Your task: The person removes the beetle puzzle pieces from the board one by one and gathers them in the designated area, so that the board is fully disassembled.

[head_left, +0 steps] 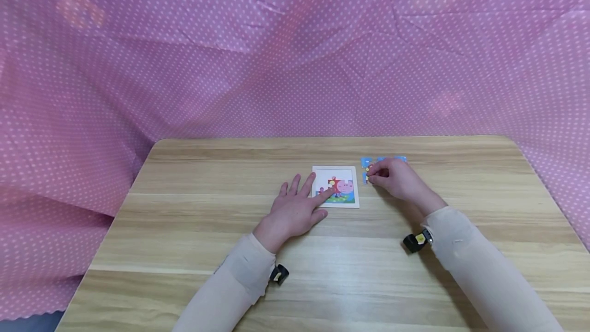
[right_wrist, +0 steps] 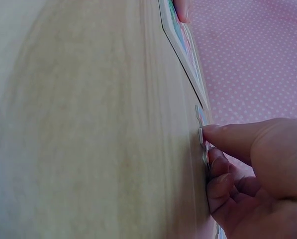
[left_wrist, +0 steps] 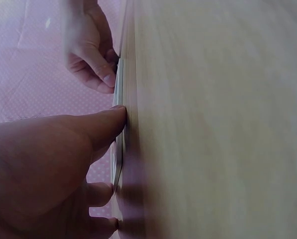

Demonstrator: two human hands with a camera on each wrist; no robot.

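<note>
**Two hands at the puzzle**

Your left hand [head_left: 295, 210] lies flat on the table [head_left: 193, 250], fingers straight and spread, the forefinger resting on the puzzle tray [head_left: 335, 186] and holding it down. The tray sits near the table's middle, its lower part filled with picture pieces, its upper left part bare white. Just right of it, your right hand [head_left: 396, 178] has its fingers curled, pinching a blue piece [head_left: 367, 174] that still touches the wood. More loose pieces [head_left: 392, 159] lie just beyond that hand. Farther back, pink dotted cloth [head_left: 295, 55] hangs behind the table.
</note>
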